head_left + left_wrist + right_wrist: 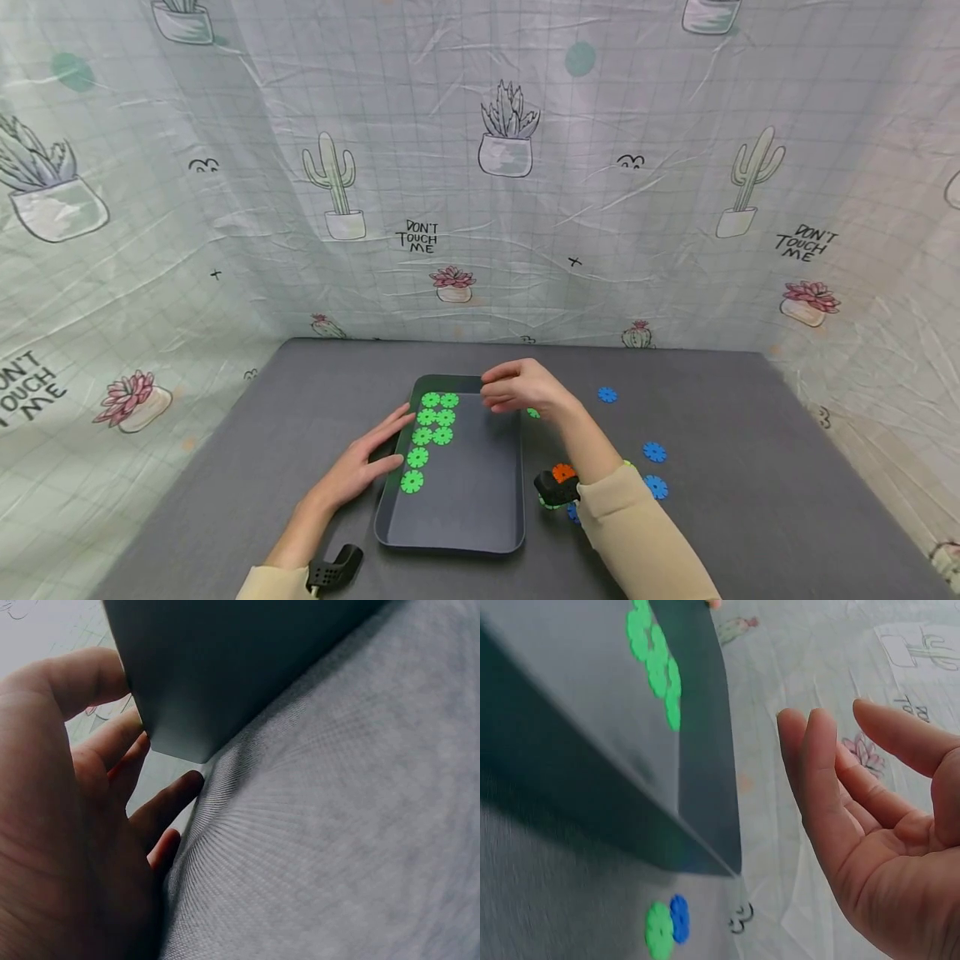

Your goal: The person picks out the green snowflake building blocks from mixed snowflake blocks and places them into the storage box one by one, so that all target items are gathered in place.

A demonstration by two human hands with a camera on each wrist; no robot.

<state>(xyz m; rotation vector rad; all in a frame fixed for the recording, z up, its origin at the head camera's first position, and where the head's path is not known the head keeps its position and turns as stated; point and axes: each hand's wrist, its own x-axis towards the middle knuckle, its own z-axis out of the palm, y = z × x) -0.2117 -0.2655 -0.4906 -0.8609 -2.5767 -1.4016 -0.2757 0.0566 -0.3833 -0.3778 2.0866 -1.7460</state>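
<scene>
A dark grey tray (pixel 480 517) lies on the table, with several green notched discs (pixel 417 457) laid in two columns along its left side. My left hand (pixel 360 467) rests against the tray's left wall, fingers extended and touching it; the left wrist view shows the fingertips on the outer side of the tray (pixel 195 682). My right hand (pixel 521 387) is raised over the tray's far right corner. Its fingers are slightly bent, and the right wrist view shows nothing between the thumb and fingers of that hand (pixel 877 810).
Right of the tray lie loose blue discs (pixel 655 452), an orange disc (pixel 562 472) and green discs (pixel 533 412), some partly hidden by the right arm. A printed cactus curtain (pixel 450 192) hangs behind the grey table (pixel 712 417).
</scene>
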